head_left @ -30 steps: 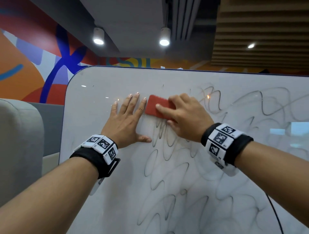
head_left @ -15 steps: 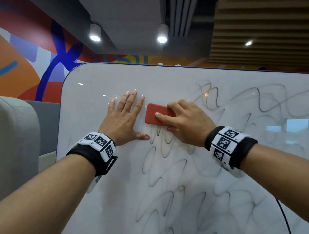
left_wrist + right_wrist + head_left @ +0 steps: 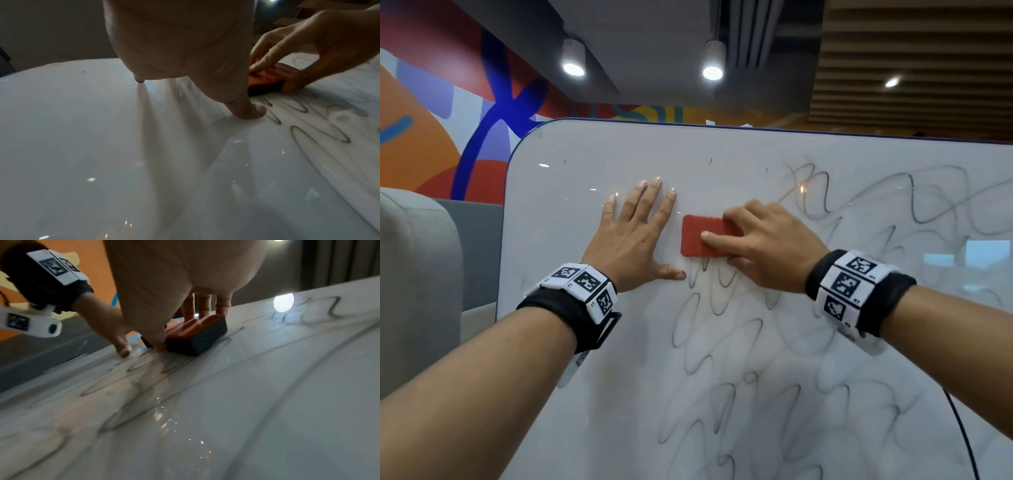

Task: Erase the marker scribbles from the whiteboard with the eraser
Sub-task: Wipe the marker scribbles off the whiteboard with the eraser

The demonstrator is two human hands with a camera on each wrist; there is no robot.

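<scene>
A big whiteboard (image 3: pixel 592 394) fills the head view, covered with looping grey marker scribbles (image 3: pixel 726 342) across its middle and right. My right hand (image 3: pixel 760 246) grips a red eraser (image 3: pixel 697 236) with a dark pad and holds it flat on the board, thumb on its lower edge and fingers on top. The eraser (image 3: pixel 197 335) sits just above the top of a scribble. My left hand (image 3: pixel 633 236) lies flat on the board to the left of the eraser, fingers straight and spread, thumb tip (image 3: pixel 255 112) beside the scribbles (image 3: pixel 308 123).
The board's upper left part (image 3: pixel 571 178) bears almost no marks. A grey upholstered seat back (image 3: pixel 414 274) stands left of the board. A thin black cable (image 3: pixel 962 431) hangs at the lower right. A painted wall and ceiling lamps lie behind.
My right hand has slid the eraser down the board, wiping the top of the scribbles there. My left hand has stayed flat in its place.
</scene>
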